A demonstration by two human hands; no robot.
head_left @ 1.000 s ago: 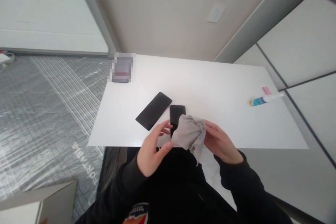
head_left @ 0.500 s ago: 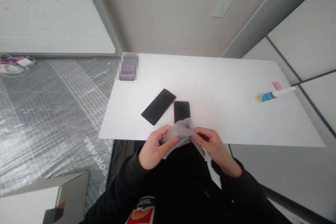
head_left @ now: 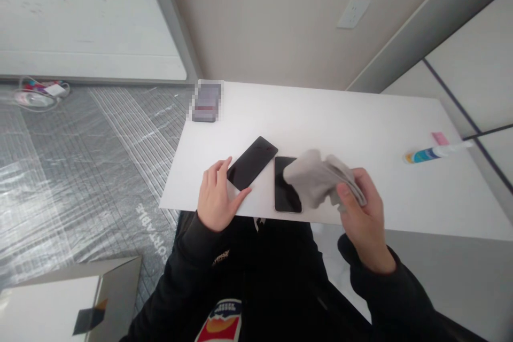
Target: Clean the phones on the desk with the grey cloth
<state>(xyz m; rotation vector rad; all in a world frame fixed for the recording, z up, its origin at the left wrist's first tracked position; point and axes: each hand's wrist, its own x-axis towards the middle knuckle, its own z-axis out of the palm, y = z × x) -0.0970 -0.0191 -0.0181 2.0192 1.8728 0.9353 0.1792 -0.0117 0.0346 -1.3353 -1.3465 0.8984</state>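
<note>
Off the surface's left edge lies a floor of glossy, ribbed grey sheeting point(head_left: 80, 171). On the white, smooth, rectangular surface point(head_left: 340, 117), a small blurred card-like item point(head_left: 206, 100) sits at the far left corner. Near the front edge the left hand point(head_left: 216, 197) lies flat and open, fingers spread, its fingertips touching the near end of a long, glossy black phone point(head_left: 252, 162) that lies slantwise. Just beside it to the right, a shorter black phone point(head_left: 286, 184) with rounded corners lies square to the front edge. The right hand point(head_left: 358, 214) grips a soft, crumpled grey cloth point(head_left: 318, 177), whose bunched end hangs over this phone's upper right part, perhaps touching it. Near the right edge lie a slim white tube point(head_left: 435, 152) with a blue-and-orange band and a small pink piece point(head_left: 440, 138).
</note>
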